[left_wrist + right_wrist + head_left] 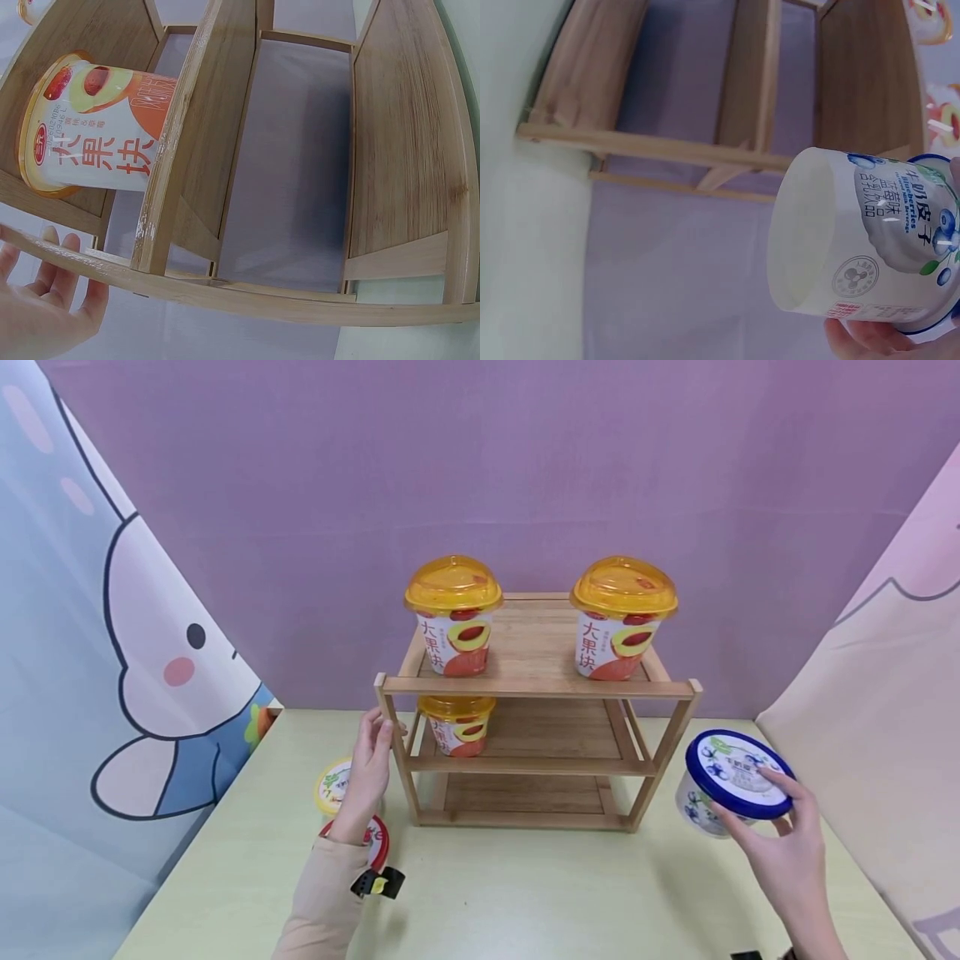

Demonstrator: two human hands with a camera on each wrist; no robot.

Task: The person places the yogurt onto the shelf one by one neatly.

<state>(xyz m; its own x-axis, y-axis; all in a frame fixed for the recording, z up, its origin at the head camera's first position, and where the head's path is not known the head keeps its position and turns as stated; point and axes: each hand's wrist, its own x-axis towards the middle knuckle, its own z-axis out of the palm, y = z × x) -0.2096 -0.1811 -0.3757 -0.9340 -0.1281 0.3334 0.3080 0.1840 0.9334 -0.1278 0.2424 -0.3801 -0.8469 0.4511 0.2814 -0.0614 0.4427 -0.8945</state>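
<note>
My right hand (pixel 795 843) holds a white blueberry cup (pixel 697 810) with a dark blue lid, thumb and fingers at the lid's rim. It hangs tilted beside the right side of a three-tier wooden rack (pixel 532 687). In the right wrist view the cup (pixel 855 225) turns its base towards the rack. My left hand (pixel 371 756) is at the rack's left front post, its fingers curled round the wood. The left wrist view shows those fingers (pixel 64 281) behind the post, close to a peach yogurt cup (pixel 97 127) on the middle tier.
Two yellow-domed yogurt cups, a left one (pixel 457 622) and a right one (pixel 622 622), stand on the top tier. Left of the rack, a yellow-lidded cup (pixel 330 787) and a red-lidded cup (pixel 378 843) are partly behind my left arm. A purple cloth (pixel 480 468) hangs behind.
</note>
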